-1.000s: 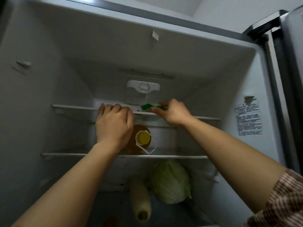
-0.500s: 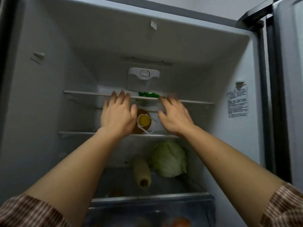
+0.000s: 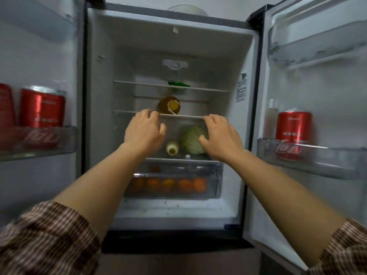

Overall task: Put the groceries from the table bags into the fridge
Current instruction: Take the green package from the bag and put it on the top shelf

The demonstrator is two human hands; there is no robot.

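The fridge point(image 3: 244, 56) stands open in front of me. A small green item point(image 3: 178, 83) lies on the top shelf. An oil bottle point(image 3: 169, 105) with a yellow cap lies on the middle shelf. Below it sit a cabbage point(image 3: 191, 139) and a white radish point(image 3: 172, 147). My left hand point(image 3: 144, 132) and my right hand point(image 3: 220, 135) hover in front of the middle shelf edge, both empty with fingers apart. Several oranges point(image 3: 168, 184) fill the clear drawer.
Both doors are swung wide. Red cans point(image 3: 40, 108) stand in the left door bin, and a red can point(image 3: 292, 126) with a pale bottle point(image 3: 271, 118) in the right door bin. A bowl-like thing point(image 3: 186, 10) sits on top of the fridge.
My right hand let go of the green item, which stays on the top shelf. Both hands drew back and down, out of the fridge, and my head pulled back so both doors show.
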